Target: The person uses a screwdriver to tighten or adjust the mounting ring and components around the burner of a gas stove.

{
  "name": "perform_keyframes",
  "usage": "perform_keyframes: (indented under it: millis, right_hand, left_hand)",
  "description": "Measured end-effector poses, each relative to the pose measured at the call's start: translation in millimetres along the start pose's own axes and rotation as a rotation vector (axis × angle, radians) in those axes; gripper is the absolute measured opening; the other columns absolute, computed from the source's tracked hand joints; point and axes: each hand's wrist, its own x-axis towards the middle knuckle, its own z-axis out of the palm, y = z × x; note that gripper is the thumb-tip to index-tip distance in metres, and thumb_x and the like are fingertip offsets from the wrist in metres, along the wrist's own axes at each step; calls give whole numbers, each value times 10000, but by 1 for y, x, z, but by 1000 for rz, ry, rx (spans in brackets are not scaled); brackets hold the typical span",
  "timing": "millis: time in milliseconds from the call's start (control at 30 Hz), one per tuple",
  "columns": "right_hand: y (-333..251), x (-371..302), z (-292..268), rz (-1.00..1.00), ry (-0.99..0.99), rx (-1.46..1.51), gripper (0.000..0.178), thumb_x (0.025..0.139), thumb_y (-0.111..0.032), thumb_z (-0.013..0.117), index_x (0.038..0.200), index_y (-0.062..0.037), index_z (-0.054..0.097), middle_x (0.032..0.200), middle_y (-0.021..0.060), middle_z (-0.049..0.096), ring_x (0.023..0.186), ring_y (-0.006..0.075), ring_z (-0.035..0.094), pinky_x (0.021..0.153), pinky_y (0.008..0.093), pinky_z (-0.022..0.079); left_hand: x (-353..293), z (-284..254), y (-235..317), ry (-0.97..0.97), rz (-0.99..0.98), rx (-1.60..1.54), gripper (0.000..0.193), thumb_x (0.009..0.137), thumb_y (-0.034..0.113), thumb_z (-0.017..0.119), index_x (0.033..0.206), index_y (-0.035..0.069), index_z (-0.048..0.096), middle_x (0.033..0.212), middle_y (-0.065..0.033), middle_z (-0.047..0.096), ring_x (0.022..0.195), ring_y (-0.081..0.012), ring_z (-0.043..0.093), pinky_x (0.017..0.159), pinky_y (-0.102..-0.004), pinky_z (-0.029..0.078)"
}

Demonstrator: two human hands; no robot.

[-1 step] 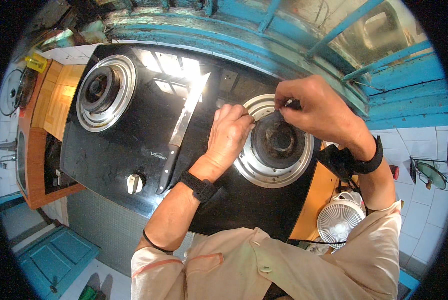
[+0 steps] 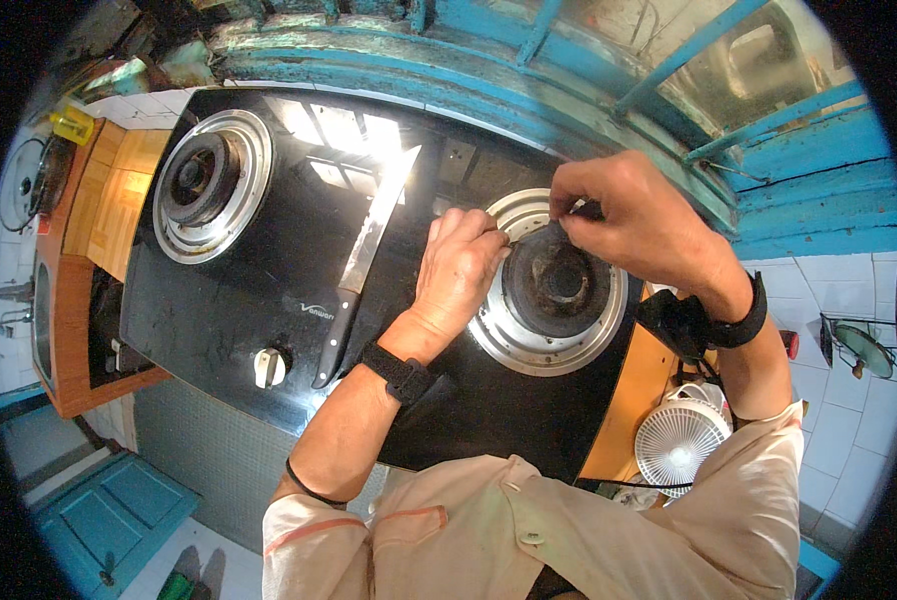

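Observation:
A round black burner head sits within a shiny metal ring on the right side of a black two-burner gas stove. My left hand has its fingers bent and closed at the ring's left, fingertips against the burner; what they grip is hidden. At the burner's far edge my right hand pinches the dark rim of the burner head between thumb and fingers. Left of my left hand, a knife with a stained blade and black handle lies on the glass, its tip pointing away.
The other burner is at the stove's far left, with a control knob near the front edge. Blue window bars run behind the stove. A white fan stands at the right, beside my elbow. A wooden counter adjoins the left.

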Motion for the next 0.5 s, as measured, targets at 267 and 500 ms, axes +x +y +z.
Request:
perform_keyframes:
  millis: [267,500]
  right_hand:
    - [-3,-1,0,1,-20,11,82,761,-50,651,830,-5,652,755,225,656,754,435,661,657,480,525]
    - [-1,3,6,-27,2,-65,81,768,-58,653,826,-4,638,770,223,651,770,446,653,664,498,520]
  left_hand:
    - [0,-1,1,7,3,-3,186,790,89,780,963,47,724,998,-66,634,949,-296,579,823,-406,453]
    - [1,-2,3,-21,-10,0,192,782,76,784,963,53,723,1006,-60,630,967,-291,573,837,-408,447]
